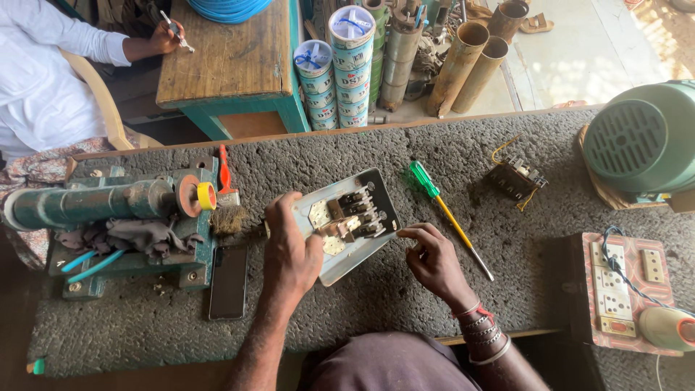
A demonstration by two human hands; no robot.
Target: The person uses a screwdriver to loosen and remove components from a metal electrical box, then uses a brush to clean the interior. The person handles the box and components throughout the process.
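- Rough, dark matting covers the surface (449, 304), which runs across the head view under bright daylight, with a pale floor beyond its far edge.
- The left hand (289, 246) is clamped on the left edge of a grey metal switch box (347, 257), fingers curled over its rim, holding it tilted on the surface.
- The right hand (431, 257) rests just beside the box's right edge, its fingertips (402, 233) pinched together at the rim; whether they grip anything small cannot be told.
- The two hands are apart, one on each side of the box, which lies near the middle of the surface, open side up, with metal contacts showing inside.
- Bangles and a red thread ring the right wrist.
- A screwdriver (449, 213) with a green handle and yellow shaft lies just right of the box, well clear of the hands.
- A dark phone (229, 282) lies flat to the left of the left forearm.
- Beyond it, a green bench vice (108, 210) carries rags, a roll of yellow tape and a red-handled tool.
- A small black electrical part (515, 178) with yellow wires sits farther right, near a green motor housing (644, 137).
- A socket board (626, 286) with a blue cable lies at the right edge.
- Past the surface stand stacked tape rolls (337, 72), metal pipes and a wooden table (228, 58), where another person in white holds a small tool.
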